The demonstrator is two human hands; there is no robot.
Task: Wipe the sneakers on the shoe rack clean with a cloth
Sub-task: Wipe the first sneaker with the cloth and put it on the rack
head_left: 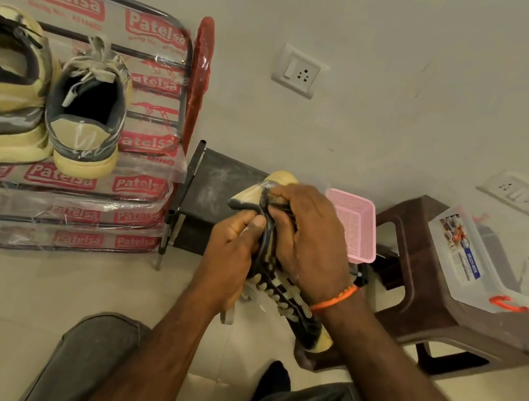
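Both hands, left hand (231,247) and right hand (308,242), have fingers clamped on a sneaker (278,282); right of it, a pink basket (356,225) and brown stool (414,293).

The shoe rack (188,60) is dark metal tube wrapped in glossy, crinkled clear plastic. The pink basket (354,228) is fine plastic mesh; the brown stool (420,259) is matt, dusty plastic.

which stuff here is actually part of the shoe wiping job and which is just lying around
Part of the job:
- sneaker gripped by both hands
- left hand
- right hand
- two sneakers waiting on the shoe rack
- a cloth, if there, is hidden by the hands

Just lying about:
- pink basket
- brown stool
- clear plastic box
- wall sockets
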